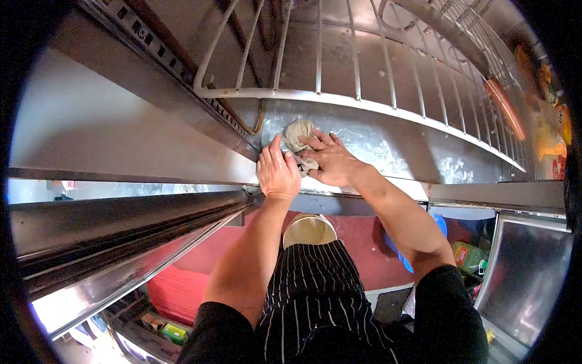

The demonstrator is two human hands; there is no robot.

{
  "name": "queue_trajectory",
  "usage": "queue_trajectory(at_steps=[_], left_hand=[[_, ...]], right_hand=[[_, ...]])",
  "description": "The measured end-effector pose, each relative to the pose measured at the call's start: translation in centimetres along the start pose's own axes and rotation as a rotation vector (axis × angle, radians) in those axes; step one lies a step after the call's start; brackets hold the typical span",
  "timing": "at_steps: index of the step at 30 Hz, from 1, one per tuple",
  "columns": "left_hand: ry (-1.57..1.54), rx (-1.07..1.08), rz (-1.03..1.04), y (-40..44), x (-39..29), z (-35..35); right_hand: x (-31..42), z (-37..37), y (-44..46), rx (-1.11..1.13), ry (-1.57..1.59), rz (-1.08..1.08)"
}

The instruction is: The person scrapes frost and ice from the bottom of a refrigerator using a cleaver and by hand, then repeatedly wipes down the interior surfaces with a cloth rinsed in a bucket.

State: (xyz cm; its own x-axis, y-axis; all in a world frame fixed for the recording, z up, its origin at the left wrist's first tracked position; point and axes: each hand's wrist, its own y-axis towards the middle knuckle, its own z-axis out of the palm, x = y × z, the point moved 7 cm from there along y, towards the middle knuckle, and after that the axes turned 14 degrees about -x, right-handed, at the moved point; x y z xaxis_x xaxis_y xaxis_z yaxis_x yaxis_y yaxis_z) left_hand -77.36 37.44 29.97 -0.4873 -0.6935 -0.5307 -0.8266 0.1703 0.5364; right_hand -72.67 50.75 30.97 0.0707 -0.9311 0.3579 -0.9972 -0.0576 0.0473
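Note:
A crumpled, pale beige cloth [297, 133] lies on the wet metal floor [376, 142] of a refrigerator cabinet, near its left front corner. My right hand [334, 159] presses down on the cloth from the right, its fingers over the fabric. Just left of it, my left hand [279, 170] rests at the corner beside the door frame, fingers stretched out and close to the cloth's edge. Part of the cloth is hidden under my right fingers.
A white wire shelf [388, 104] hangs above the cabinet floor. An open door [121, 236] stands at left and another metal door [524, 273] at right. A bucket [309, 230] stands on the red floor below. A green-labelled bottle [470, 259] is at the right.

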Motion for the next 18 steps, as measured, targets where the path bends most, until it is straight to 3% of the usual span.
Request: queue_trajectory(at_steps=[3,12,15,16,18], left_hand=[[0.017,0.035,-0.015,0.1,-0.1,-0.1],[0.051,0.045,0.001,-0.1,0.1,0.2],[0.044,0.038,0.013,-0.2,0.1,0.2],[0.049,0.036,0.009,-0.1,0.1,0.2],[0.037,0.023,0.020,-0.1,-0.1,0.1]], right_hand=[[-0.8,-1.2,-1.9,-0.017,0.110,-0.109],[-3.0,-3.3,-4.8,0.018,0.150,0.059],[-5.9,-3.7,-6.3,0.056,0.370,0.475],[-7.0,-3.6,-7.0,0.052,0.365,0.481],[-10.0,-3.8,-9.3,-0.155,0.808,0.583]])
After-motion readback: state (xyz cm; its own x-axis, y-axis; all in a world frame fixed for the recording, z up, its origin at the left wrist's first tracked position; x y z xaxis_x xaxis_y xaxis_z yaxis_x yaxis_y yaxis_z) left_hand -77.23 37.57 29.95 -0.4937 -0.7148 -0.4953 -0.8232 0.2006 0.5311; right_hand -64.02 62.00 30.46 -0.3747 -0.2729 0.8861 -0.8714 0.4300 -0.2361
